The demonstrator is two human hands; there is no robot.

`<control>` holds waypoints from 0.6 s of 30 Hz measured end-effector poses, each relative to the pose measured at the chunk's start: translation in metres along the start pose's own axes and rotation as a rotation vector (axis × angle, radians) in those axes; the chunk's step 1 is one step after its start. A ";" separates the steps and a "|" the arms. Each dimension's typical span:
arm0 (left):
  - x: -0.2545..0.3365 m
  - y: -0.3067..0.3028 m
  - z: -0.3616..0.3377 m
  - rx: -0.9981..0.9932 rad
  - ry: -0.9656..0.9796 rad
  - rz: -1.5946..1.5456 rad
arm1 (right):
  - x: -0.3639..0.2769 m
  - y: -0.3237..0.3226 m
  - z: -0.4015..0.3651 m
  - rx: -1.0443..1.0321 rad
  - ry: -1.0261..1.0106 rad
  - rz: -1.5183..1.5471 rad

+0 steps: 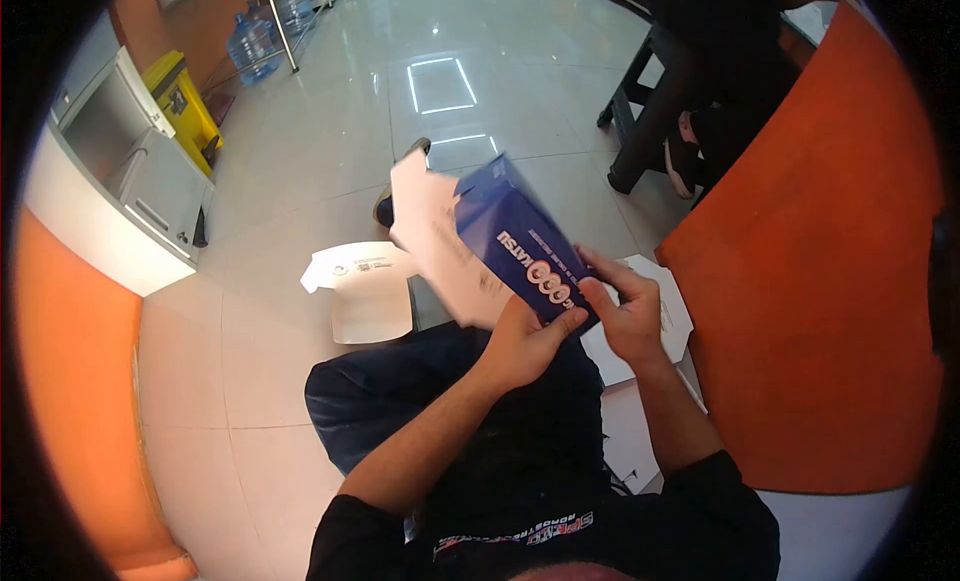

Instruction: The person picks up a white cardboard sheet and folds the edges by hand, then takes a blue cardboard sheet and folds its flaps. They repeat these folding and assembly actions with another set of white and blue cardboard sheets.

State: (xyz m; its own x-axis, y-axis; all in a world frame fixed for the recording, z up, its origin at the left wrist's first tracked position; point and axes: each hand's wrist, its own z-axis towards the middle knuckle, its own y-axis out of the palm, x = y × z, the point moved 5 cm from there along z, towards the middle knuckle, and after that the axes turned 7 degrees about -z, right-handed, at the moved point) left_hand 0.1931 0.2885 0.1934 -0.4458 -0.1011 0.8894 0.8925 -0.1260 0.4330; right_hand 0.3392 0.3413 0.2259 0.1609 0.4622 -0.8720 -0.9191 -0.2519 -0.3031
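A partly folded carton, with a dark blue printed panel [525, 246] and a white flap [440, 236], is held tilted above my lap. My left hand [525, 346] grips its lower edge, with the thumb on the blue panel. On the carton's right edge, my right hand [630, 306] has its thumb on the blue side and its fingers around the edge. An open white box [372, 311] sits on the floor beyond my left knee. Flat white cardboard pieces [630, 431] lie at my right side.
An orange panel [820, 281] stands close on the right. A person in dark clothes [715, 51] sits on a black stool [640, 111] at the upper right. A yellow bin [185, 106], a white cabinet [150, 181] and water bottles [250, 51] are at the upper left.
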 end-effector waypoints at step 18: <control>0.011 0.008 -0.028 -0.507 -0.116 1.469 | 0.037 -0.045 -0.001 0.004 0.294 0.159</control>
State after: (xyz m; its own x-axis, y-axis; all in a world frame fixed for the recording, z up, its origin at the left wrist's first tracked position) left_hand 0.1934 0.2586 0.2028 0.7950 -0.3593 0.4888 0.3982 -0.2990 -0.8672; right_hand 0.3863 0.3692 0.2069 0.1117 0.1517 -0.9821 -0.9422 -0.2980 -0.1532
